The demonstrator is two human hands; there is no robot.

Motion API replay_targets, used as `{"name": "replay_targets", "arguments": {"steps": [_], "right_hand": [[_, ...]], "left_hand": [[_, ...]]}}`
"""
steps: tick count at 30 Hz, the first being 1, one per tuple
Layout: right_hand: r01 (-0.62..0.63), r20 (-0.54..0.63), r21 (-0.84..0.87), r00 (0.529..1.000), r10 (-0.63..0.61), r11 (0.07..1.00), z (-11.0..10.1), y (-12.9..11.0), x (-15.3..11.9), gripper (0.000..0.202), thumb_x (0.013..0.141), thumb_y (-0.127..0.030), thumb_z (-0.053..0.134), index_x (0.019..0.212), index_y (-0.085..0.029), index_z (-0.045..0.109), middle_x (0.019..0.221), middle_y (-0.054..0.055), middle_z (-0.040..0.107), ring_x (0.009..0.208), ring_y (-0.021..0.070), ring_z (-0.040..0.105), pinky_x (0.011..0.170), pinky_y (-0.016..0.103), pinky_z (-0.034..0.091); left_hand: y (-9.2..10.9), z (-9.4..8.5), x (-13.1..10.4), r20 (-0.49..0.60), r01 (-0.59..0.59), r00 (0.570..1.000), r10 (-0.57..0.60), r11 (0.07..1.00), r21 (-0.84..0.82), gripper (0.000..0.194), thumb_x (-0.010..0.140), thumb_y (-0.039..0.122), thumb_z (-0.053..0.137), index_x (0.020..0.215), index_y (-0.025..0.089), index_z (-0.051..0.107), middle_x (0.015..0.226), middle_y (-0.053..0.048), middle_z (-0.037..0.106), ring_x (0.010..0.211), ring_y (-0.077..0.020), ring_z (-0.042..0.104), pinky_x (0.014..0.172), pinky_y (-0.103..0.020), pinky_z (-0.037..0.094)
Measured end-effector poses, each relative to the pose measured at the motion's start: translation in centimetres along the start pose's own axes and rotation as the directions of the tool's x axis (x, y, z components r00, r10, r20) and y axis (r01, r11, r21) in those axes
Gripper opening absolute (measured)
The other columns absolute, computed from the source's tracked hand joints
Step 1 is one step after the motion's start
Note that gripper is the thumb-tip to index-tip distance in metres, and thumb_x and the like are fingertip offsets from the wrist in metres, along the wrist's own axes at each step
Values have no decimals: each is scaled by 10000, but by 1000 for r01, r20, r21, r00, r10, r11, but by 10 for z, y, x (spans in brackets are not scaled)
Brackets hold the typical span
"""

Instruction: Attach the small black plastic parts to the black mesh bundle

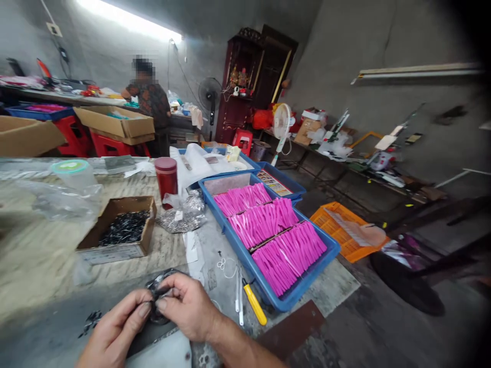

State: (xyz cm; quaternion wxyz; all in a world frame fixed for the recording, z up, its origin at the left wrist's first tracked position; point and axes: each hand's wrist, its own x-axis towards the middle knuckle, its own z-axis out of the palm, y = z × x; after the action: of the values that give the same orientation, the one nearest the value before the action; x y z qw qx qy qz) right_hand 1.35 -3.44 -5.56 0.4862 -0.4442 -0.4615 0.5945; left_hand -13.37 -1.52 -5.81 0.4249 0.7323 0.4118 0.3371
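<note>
Low at the near edge of the table (46, 255), my left hand (115, 329) and right hand (190, 306) meet, knuckles up, wrists angled in from below. The fingers (143, 309) of both are pinched together on a small crinkled plastic bag (163, 286) of dark parts held between them, just above the tabletop. Just right lies a yellow-handled tool (255, 304). Farther off sit a cardboard box (120, 227) of black pieces, a red cup (166, 176), and a blue tray (291, 296) packed with pink strips (286, 253).
</note>
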Motion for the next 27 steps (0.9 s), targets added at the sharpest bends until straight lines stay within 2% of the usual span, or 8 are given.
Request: {"name": "replay_targets", "arguments": {"steps": [4, 12, 18, 27], "right_hand": [[64, 34, -88, 998, -62, 994, 1, -5, -5, 63, 664, -202, 506, 701, -155, 528, 579, -42, 447, 529, 79, 376, 499, 197, 306], [71, 104, -189, 993, -52, 979, -4, 4, -7, 134, 745, -266, 455, 672, -159, 490, 566, -42, 397, 535, 90, 342, 503, 207, 288], [61, 98, -243, 994, -39, 968, -4, 4, -9, 162, 756, -291, 443, 661, -164, 473, 557, -45, 378, 521, 91, 326, 488, 208, 278], [85, 121, -231, 991, -59, 969, -4, 3, -10, 209, 757, -337, 442, 629, -172, 436, 550, -50, 351, 518, 90, 310, 479, 207, 265]], "left_hand": [[14, 3, -2, -50, 42, 998, -43, 999, -22, 210, 762, 337, 440, 663, 167, 513, 546, 29, 437, 502, -104, 404, 472, -168, 365], [15, 6, -9, -59, 110, 991, -117, 988, -112, 206, 793, 304, 415, 653, 157, 453, 553, 37, 370, 515, -92, 334, 488, -181, 309], [18, 7, -9, -56, 99, 993, -107, 986, -133, 206, 788, 297, 409, 643, 158, 450, 553, 38, 371, 526, -97, 344, 506, -189, 310], [22, 6, -10, -56, 21, 998, -22, 1000, -15, 173, 789, 224, 375, 643, 159, 439, 593, 25, 390, 563, -105, 365, 542, -199, 318]]}}
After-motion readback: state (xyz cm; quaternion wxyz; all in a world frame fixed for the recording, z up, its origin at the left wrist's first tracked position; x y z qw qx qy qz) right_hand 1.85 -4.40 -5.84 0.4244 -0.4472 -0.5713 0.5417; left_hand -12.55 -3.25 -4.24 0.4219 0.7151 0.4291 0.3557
